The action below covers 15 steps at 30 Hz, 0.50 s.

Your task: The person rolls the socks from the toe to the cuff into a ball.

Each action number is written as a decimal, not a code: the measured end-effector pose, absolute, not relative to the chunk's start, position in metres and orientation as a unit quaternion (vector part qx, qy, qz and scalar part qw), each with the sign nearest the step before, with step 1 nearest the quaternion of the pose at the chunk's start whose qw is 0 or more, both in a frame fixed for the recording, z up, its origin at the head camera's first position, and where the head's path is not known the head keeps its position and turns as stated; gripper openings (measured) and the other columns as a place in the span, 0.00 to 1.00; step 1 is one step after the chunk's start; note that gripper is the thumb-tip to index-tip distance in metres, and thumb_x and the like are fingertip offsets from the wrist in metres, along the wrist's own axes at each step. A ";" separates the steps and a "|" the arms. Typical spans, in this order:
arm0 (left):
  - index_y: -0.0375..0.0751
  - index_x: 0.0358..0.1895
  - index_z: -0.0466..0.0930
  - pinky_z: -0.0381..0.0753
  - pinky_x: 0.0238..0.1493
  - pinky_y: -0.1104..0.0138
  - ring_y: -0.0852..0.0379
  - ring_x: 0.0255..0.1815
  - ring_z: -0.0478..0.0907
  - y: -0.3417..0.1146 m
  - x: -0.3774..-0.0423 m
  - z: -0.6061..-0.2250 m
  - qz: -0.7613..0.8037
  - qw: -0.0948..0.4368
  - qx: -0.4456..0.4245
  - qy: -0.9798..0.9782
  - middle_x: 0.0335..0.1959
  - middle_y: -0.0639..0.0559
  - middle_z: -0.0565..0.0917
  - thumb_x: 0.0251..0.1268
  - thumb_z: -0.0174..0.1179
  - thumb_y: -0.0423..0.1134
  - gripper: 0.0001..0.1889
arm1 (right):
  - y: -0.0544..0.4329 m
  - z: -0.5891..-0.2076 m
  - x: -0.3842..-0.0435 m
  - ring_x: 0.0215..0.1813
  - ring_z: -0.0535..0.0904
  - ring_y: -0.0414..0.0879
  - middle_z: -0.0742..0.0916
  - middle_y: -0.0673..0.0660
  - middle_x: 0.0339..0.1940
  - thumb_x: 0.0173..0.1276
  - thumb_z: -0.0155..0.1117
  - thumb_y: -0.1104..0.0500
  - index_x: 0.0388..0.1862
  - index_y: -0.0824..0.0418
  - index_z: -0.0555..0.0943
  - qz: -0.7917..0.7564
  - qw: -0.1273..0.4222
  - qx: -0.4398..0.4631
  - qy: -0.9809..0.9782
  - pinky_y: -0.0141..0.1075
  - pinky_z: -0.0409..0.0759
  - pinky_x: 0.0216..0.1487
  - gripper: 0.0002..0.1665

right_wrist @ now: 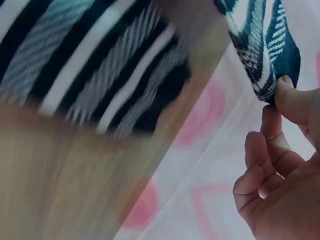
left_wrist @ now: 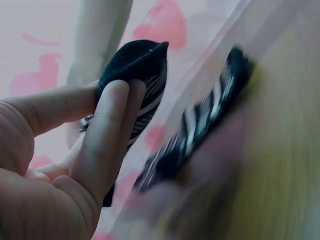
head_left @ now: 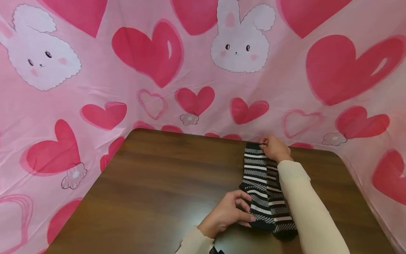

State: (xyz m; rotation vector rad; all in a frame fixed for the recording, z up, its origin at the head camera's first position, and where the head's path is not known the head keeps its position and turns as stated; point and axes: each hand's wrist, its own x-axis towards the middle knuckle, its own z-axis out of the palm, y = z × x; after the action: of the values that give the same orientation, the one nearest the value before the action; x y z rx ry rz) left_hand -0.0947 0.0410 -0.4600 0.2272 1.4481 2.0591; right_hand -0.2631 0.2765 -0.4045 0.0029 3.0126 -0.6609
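Two black-and-white striped socks side by side on the brown desk (head_left: 158,183), right of centre, cuffs by far edge, toes toward near edge. First striped sock (head_left: 255,169) sits nearer the desk's left edge; second striped sock (head_left: 285,208) right against it, partly under the right forearm.

Right hand (head_left: 275,148) at far edge: thumb and forefinger pinch a dark cuff end, other fingers curled; can't tell whether one cuff or both. Left hand (head_left: 229,213) at the first sock's toe end, thumb and fingertips pinching the dark toe, grip narrow in left wrist view.

Cream sleeves (head_left: 317,215) on both arms. Pink cloth (head_left: 196,60) with hearts and bunny heads behind far edge and along both side edges.
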 end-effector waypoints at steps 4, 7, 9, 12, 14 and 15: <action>0.36 0.41 0.76 0.85 0.25 0.59 0.56 0.19 0.79 0.071 -0.092 -0.458 0.787 0.327 0.100 0.513 0.25 0.49 0.77 0.47 0.61 0.07 0.23 | 0.301 -0.400 -0.255 0.50 0.78 0.63 0.84 0.62 0.48 0.74 0.60 0.54 0.48 0.56 0.79 -0.209 0.014 0.021 0.978 0.57 0.74 0.37 0.10; 0.37 0.39 0.76 0.84 0.25 0.60 0.55 0.20 0.80 0.089 -0.087 -0.459 0.793 0.338 0.100 0.497 0.25 0.50 0.77 0.45 0.60 0.06 0.24 | 0.316 -0.403 -0.250 0.53 0.78 0.66 0.85 0.64 0.52 0.74 0.61 0.53 0.47 0.56 0.80 -0.207 0.017 0.038 0.977 0.57 0.74 0.36 0.09; 0.38 0.38 0.75 0.84 0.24 0.60 0.54 0.20 0.80 0.096 -0.084 -0.459 0.791 0.341 0.096 0.498 0.24 0.50 0.77 0.44 0.60 0.05 0.24 | 0.323 -0.407 -0.247 0.54 0.77 0.67 0.85 0.64 0.53 0.74 0.60 0.53 0.47 0.56 0.79 -0.211 0.025 0.045 0.976 0.57 0.73 0.36 0.10; 0.38 0.38 0.75 0.84 0.24 0.60 0.54 0.20 0.80 0.102 -0.081 -0.461 0.786 0.346 0.088 0.505 0.24 0.49 0.76 0.44 0.60 0.05 0.25 | 0.330 -0.413 -0.243 0.53 0.78 0.68 0.85 0.64 0.51 0.74 0.60 0.52 0.48 0.56 0.79 -0.219 0.029 0.052 0.974 0.57 0.72 0.37 0.11; 0.38 0.37 0.75 0.84 0.24 0.59 0.54 0.20 0.80 0.105 -0.081 -0.463 0.783 0.350 0.088 0.507 0.24 0.49 0.76 0.44 0.60 0.05 0.25 | 0.333 -0.415 -0.241 0.53 0.78 0.68 0.85 0.63 0.49 0.74 0.60 0.52 0.48 0.56 0.79 -0.221 0.024 0.055 0.974 0.58 0.72 0.37 0.11; 0.38 0.37 0.75 0.84 0.24 0.59 0.54 0.20 0.80 0.106 -0.081 -0.463 0.781 0.352 0.088 0.508 0.24 0.49 0.76 0.44 0.60 0.05 0.25 | 0.335 -0.416 -0.239 0.53 0.78 0.68 0.85 0.63 0.49 0.74 0.60 0.52 0.48 0.56 0.79 -0.220 0.023 0.059 0.974 0.58 0.72 0.37 0.11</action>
State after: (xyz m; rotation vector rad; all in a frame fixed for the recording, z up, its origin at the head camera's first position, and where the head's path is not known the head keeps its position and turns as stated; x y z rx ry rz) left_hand -0.0807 0.1056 -0.4634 0.2279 1.3135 2.0216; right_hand -0.2394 0.3351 -0.4161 0.1812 3.0149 -0.6808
